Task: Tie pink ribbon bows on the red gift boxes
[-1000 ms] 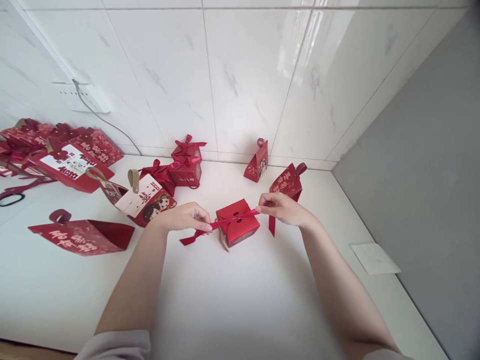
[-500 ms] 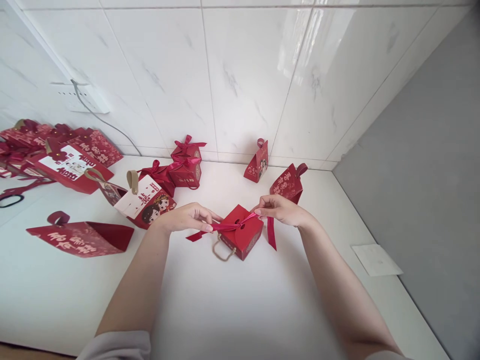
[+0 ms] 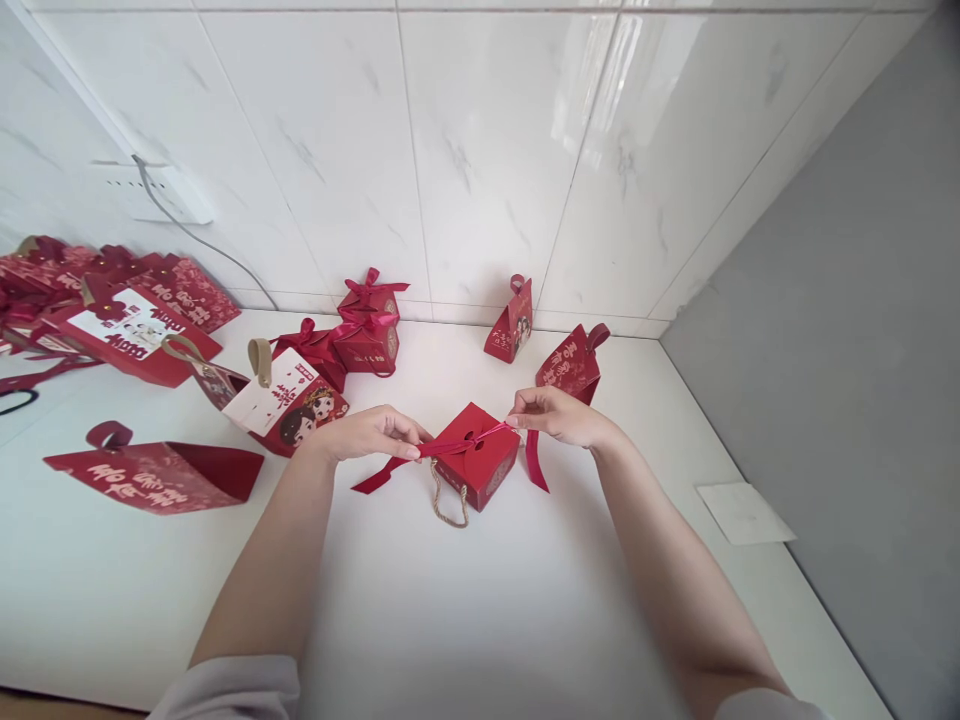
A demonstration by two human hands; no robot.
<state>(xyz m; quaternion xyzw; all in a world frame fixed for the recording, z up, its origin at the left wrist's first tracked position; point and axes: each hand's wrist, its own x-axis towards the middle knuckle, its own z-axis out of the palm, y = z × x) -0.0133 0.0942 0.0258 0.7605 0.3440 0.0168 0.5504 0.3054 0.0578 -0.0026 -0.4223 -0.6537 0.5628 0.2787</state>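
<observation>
A small red gift box (image 3: 487, 462) sits on the white table between my hands. A dark pink ribbon (image 3: 442, 448) crosses its top and is knotted once at the middle, near the cut-out holes. My left hand (image 3: 379, 433) pinches one side of the ribbon, whose loose end trails to the left on the table. With thumb and fingers, my right hand (image 3: 555, 415) grips the other side, and that tail hangs down beside the box. A twisted rope handle (image 3: 448, 508) droops from the box's front left side.
Red boxes tied with bows (image 3: 367, 340) stand by the tiled wall. Two triangular boxes (image 3: 510, 325) (image 3: 571, 362) are behind my right hand. To the left lie a white-and-red box (image 3: 289, 400), an open-ended red box (image 3: 161, 478), a pile of packages (image 3: 142, 335) and scissors (image 3: 16, 402).
The ribbon looks narrower and more taut across the box. The box has turned slightly, and its rope handle hangs lower. Both hands keep their grip.
</observation>
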